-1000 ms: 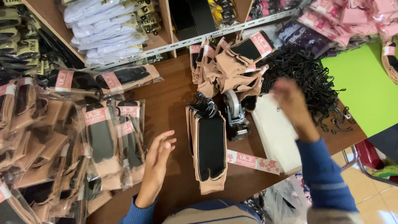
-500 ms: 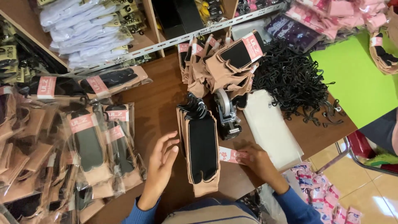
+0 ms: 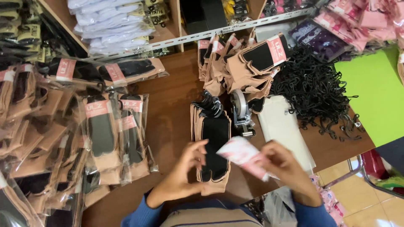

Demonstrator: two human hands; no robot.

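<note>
My right hand (image 3: 284,169) grips a pink-and-white paper label (image 3: 244,154), blurred, above the lower part of a stack of tan socks with black soles (image 3: 212,143) that carries black hooks at its top. My left hand (image 3: 185,172) hovers beside that stack's left edge, fingers curled and apart, close to the label but holding nothing I can see. Just right of the stack a tape dispenser (image 3: 240,110) stands on the brown table (image 3: 168,113).
Bagged sock pairs (image 3: 105,138) pile up at the left. More labelled tan socks (image 3: 248,63) lie behind the dispenser. A heap of black plastic hooks (image 3: 315,92) and clear bags (image 3: 284,128) sit right. A green sheet (image 3: 374,92) covers the right edge. Shelves of white socks (image 3: 113,21) stand behind.
My right hand came back from the far right, took the pink label off the table's front edge and lifted it over the stack. My left hand closed in toward it.
</note>
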